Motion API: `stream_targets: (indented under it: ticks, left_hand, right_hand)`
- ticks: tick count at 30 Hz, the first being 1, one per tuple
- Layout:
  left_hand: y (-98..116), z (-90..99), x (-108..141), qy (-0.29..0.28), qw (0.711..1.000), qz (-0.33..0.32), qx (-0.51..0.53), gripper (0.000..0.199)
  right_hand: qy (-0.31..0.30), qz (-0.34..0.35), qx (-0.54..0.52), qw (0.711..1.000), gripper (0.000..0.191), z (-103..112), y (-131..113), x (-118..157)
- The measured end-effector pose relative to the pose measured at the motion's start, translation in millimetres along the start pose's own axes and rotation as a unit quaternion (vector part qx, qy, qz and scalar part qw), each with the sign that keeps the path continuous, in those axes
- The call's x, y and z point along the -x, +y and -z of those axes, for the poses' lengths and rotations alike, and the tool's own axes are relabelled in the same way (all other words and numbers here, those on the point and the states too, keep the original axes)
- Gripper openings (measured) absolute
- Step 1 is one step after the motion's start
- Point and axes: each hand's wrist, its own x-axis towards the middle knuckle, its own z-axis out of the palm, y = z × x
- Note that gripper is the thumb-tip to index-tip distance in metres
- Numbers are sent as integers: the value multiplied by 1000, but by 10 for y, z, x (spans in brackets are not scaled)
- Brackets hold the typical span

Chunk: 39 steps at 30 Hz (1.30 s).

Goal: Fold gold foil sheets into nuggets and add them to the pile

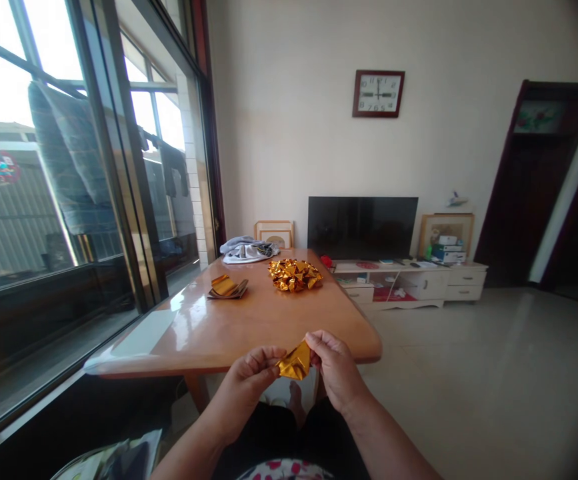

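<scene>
Between my two hands is a piece of shiny gold foil paper (295, 362), partly folded to a pointed shape, held just off the near edge of the table. My left hand (255, 375) pinches its left corner between thumb and fingers. At the upper right corner, my right hand (333, 363) grips it the same way. Farther back on the table lies a heap of folded gold foil pieces (295, 275). To its left sits a small stack of gold foil sheets (225, 286) on something dark and flat.
The wooden table (269, 327) has rounded corners. Bundled grey and white cloth (249, 250) lies at its far end. A window (113, 153) runs along the left. Beyond the table, a television (363, 228) stands by a low white cabinet (429, 283).
</scene>
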Motion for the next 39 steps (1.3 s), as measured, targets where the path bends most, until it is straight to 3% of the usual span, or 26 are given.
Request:
stream_targets:
  ticks: [8,14,18,21,27,33,39]
  left_hand:
    - [-5,39,11,6,1000,23,5,35]
    - [-44,90,2,59,995,25,-76,27]
    - [-63,86,9,21,994,49,-98,33]
    - [-69,74,9,1,995,53,-85,33]
    - [-93,113,-20,57,995,66,-49,37]
    - [-120,154,-37,71,993,97,20,38]
    - [-124,168,-39,74,995,66,31,36]
  right_hand:
    - [-22,-1,37,999,34,77,88,-36]
    - [-17,2,68,998,39,102,69,-22]
    - [-16,6,70,997,39,99,65,-8]
    - [-19,8,71,997,40,86,51,0]
    - [-42,-1,67,997,38,87,7,18]
    - [-50,-31,74,996,33,129,50,22]
    - [-44,-60,63,995,30,112,34,46]
